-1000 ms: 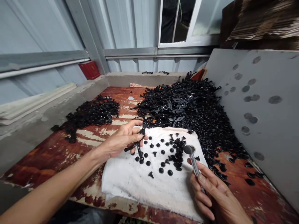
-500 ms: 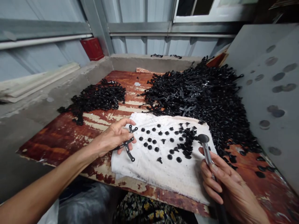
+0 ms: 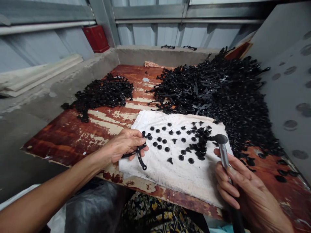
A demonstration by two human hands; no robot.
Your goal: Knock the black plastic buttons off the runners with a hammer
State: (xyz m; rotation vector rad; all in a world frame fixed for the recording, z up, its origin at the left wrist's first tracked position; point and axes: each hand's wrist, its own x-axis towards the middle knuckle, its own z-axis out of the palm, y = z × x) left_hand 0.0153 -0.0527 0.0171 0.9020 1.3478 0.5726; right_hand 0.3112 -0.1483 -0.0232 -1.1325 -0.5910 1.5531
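Observation:
My left hand pinches a black jointed plastic part at the left edge of a white cloth. Several small black round studs lie scattered on that cloth, thickest toward its right side. My right hand is wrapped round the metal shaft of a small hammer, whose dark round head stands over the cloth's right edge next to the studs.
The cloth lies on a worn red wooden board. A large heap of black plastic parts fills the back right, a smaller heap the back left. A grey spotted panel leans on the right; a red box stands behind.
The view has tipped downward, so everything sits higher in the picture. My left hand has drawn the black part from over the studs to the cloth's left edge. The hammer stays where it was.

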